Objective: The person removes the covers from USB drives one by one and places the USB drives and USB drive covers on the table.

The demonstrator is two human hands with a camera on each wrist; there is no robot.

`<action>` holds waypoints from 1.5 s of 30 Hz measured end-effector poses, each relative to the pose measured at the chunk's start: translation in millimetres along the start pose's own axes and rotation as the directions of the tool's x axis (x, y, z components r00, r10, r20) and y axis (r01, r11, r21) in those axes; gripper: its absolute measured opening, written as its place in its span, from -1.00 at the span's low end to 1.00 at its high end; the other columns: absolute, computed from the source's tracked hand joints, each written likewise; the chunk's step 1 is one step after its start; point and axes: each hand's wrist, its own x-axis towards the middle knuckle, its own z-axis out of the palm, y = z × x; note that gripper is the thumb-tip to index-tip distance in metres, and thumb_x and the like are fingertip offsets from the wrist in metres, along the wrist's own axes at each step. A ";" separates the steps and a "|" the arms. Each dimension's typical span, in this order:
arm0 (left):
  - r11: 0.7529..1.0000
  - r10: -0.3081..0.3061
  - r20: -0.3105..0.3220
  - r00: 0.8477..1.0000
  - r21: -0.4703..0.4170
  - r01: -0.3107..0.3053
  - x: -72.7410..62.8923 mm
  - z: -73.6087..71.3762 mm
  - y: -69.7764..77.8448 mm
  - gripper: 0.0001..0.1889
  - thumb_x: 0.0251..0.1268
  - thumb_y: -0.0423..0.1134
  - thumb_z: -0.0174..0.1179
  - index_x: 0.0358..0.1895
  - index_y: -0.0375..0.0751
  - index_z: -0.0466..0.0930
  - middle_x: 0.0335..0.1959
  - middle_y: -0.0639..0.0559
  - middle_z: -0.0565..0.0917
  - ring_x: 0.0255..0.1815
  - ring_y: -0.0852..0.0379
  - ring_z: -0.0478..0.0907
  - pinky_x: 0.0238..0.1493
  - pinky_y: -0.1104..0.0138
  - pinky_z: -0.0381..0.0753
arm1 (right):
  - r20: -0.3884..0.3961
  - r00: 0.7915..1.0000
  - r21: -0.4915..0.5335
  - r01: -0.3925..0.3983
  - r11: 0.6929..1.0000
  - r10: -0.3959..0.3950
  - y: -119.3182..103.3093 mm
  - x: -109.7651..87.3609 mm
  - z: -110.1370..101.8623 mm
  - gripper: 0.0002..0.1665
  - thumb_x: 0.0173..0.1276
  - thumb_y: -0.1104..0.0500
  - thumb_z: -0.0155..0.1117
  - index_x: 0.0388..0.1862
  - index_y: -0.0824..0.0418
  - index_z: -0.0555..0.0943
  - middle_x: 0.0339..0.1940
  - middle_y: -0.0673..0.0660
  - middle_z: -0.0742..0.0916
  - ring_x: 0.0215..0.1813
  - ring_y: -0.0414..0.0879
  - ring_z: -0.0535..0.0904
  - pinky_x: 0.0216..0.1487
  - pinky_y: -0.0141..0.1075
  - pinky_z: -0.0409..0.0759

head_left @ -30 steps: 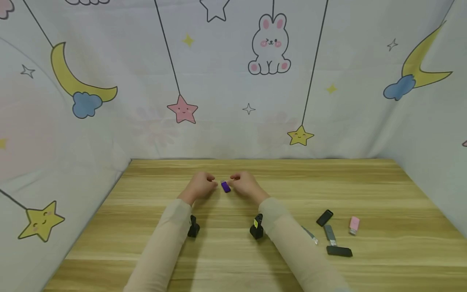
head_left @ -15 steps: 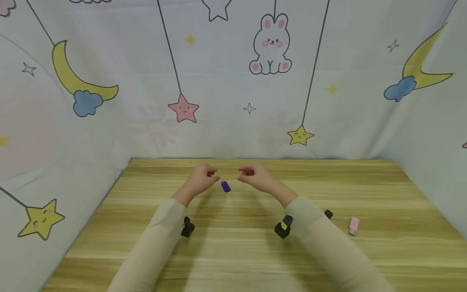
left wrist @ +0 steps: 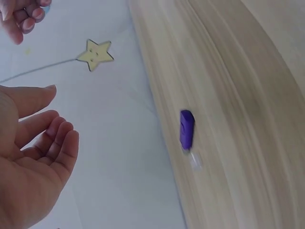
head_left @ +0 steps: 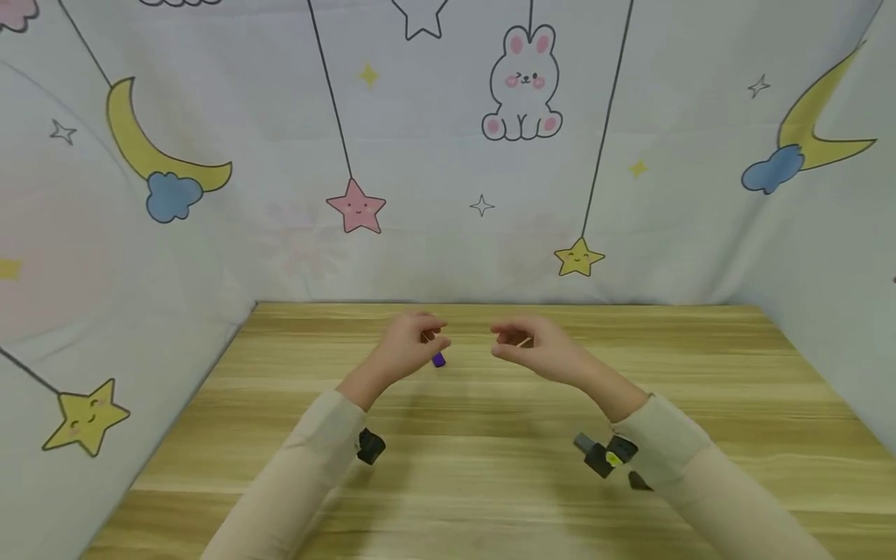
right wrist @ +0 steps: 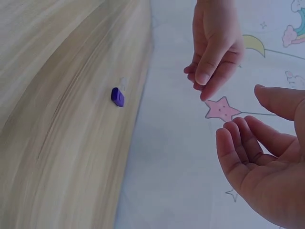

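Note:
A purple USB flash drive [head_left: 439, 361] lies on the table, partly hidden in the head view by my left hand [head_left: 411, 344]. In the left wrist view the whole purple drive [left wrist: 187, 130] shows, with a clear-looking end. My left hand hovers above it, fingers loosely bent and holding nothing. To its right my right hand [head_left: 542, 348] is raised over the table, thumb and fingers apart, with nothing between them. The right wrist view shows the purple drive [right wrist: 117, 97] lying apart from both hands.
Near the right wrist, a grey flash drive [head_left: 582, 443] and a black one [head_left: 638, 481] peek out from behind the wrist camera [head_left: 603, 457] and sleeve. A white printed curtain [head_left: 434, 264] rises behind the wooden table [head_left: 476, 498].
My right hand has moved away from the purple drive to the right and its arm now covers most of the other drives. My left hand has lifted and shifted slightly right.

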 end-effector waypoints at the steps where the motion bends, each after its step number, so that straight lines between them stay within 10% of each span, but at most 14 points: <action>1: 1.000 0.014 -0.002 1.000 -0.015 -0.014 -0.2 0.9 3.5 -0.68 0.25 -0.33 0.26 0.03 -0.43 0.63 -0.13 -0.18 0.62 -0.19 -0.03 0.57 -0.12 0.20 0.61 | 0.000 1.000 -0.007 0.004 1.000 -0.004 0.2 -4.2 -2.4 -0.52 0.42 0.13 0.21 0.21 0.38 0.50 -0.08 0.19 0.67 -0.03 0.00 0.58 -0.02 -0.15 0.57; 30: 0.973 0.166 0.184 0.969 -0.188 -0.131 -16.2 61.7 54.0 -0.68 0.29 -0.30 0.25 0.08 -0.33 0.61 -0.13 -0.07 0.60 -0.14 0.06 0.54 -0.04 0.21 0.58 | -0.140 0.989 -0.078 -0.049 0.996 0.038 47.6 -106.3 -12.1 -0.62 0.37 0.16 0.26 0.09 0.35 0.58 -0.15 0.06 0.67 -0.16 -0.26 0.57 -0.16 -0.36 0.60; 45: 0.971 0.146 0.290 0.946 -0.225 -0.081 -9.6 95.2 70.9 -0.65 0.27 -0.30 0.28 0.09 -0.35 0.61 -0.12 -0.15 0.63 -0.17 0.17 0.53 -0.09 0.46 0.52 | -0.176 0.982 -0.079 -0.076 0.994 0.061 70.6 -132.8 1.5 -0.57 0.33 0.16 0.31 0.08 0.40 0.57 -0.13 0.14 0.70 -0.17 -0.34 0.56 -0.15 -0.40 0.61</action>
